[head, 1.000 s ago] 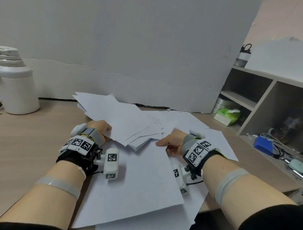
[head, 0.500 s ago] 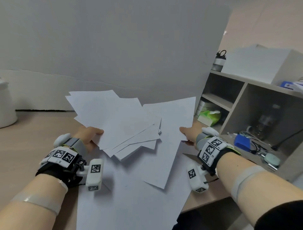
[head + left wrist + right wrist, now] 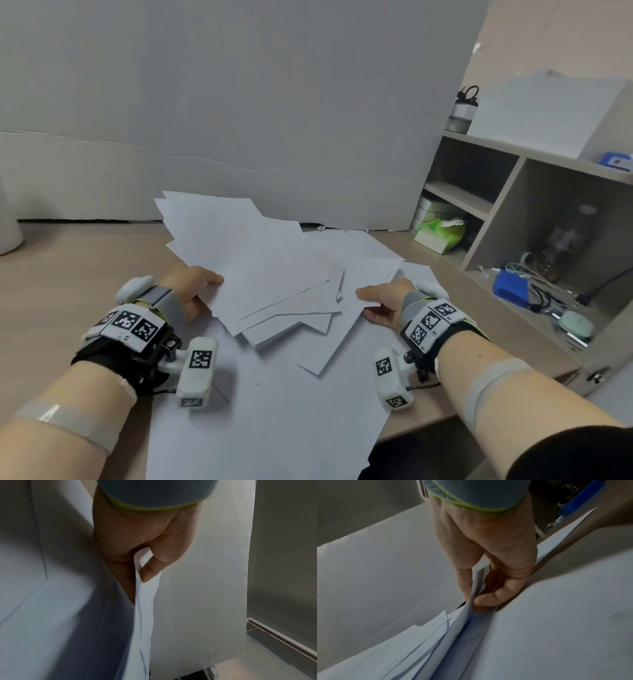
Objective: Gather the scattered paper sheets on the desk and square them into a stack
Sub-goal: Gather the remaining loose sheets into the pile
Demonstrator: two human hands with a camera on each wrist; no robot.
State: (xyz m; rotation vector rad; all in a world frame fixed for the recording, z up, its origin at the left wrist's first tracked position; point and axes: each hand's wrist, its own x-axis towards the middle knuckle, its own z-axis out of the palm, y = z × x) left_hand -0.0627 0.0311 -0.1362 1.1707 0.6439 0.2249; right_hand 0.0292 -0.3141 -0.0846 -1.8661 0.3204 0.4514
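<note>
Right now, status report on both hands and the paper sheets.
Left hand pinches the fanned bundle. Right hand pinches one sheet. Loose sheets lie underneath, unsquared. Nothing in the way.

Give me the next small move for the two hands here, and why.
Probably slide the right hand's sheet leftward under the fanned bundle the left hand pinches: both hands already grip paper, the edges are splayed, and more loose sheets lie underneath.
</note>
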